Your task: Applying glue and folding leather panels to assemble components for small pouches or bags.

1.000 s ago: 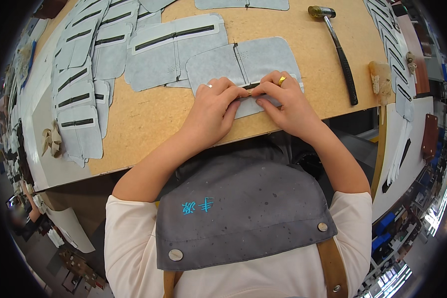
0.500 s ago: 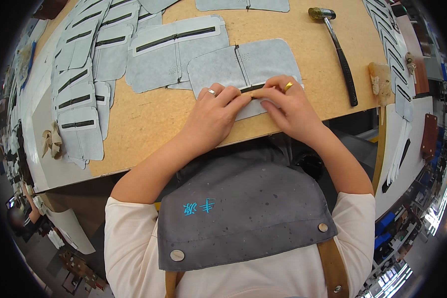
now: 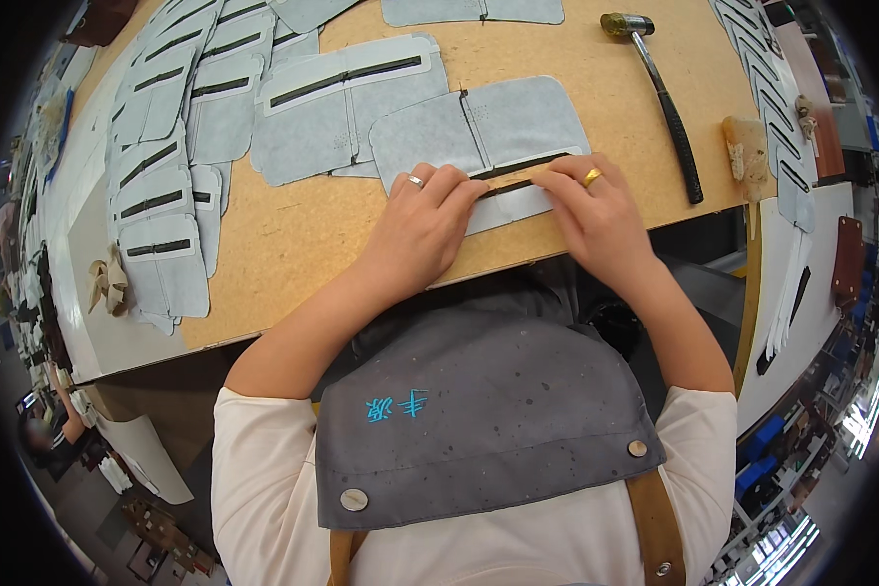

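A grey panel point(image 3: 527, 122) with rounded corners lies near the table's front edge, a thin dark seam running down its middle. Along its near side is a black-edged slot, with a tan strip showing in it and a whitish strip point(image 3: 518, 203) below. At the slot's left part, my left hand point(image 3: 425, 220) is closed, thumb and forefinger pinching the black edge. My right hand point(image 3: 601, 210) pinches the same edge farther right, fingertips bent together. The fingers cover both ends of the edge.
A black-handled hammer point(image 3: 666, 112) lies on the right, with a yellowish block point(image 3: 745, 156) near the table edge. More grey panels point(image 3: 308, 122) lie beyond and to the left. Crumpled brown paper point(image 3: 110, 281) sits at the far left.
My right hand has slid right along the black edge, away from my left hand. More of the slot and whitish strip now shows between them. My left hand has barely moved.
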Demonstrator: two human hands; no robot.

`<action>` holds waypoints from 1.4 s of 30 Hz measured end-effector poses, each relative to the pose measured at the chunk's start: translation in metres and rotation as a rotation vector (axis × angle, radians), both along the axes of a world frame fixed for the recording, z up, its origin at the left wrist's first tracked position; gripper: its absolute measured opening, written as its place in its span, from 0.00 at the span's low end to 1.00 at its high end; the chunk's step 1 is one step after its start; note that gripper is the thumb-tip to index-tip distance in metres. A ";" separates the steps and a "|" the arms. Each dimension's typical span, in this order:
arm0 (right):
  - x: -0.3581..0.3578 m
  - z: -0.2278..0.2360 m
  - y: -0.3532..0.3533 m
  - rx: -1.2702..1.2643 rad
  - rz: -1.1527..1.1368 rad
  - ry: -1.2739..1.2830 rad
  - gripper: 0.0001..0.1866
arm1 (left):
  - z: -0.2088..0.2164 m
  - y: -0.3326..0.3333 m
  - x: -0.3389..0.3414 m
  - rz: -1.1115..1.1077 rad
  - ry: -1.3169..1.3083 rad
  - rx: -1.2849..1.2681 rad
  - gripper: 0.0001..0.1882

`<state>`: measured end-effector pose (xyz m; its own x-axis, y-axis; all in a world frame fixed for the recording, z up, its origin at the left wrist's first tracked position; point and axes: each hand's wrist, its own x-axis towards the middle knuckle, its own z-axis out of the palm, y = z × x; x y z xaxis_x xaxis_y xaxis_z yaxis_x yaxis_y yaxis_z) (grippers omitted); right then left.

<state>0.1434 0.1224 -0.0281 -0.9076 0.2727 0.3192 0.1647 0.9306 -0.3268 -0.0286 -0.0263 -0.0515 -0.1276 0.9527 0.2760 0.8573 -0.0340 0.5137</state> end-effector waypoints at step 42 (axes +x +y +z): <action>0.011 -0.008 0.112 0.408 -0.429 0.027 0.12 | -0.001 -0.052 -0.008 0.221 -0.198 0.073 0.08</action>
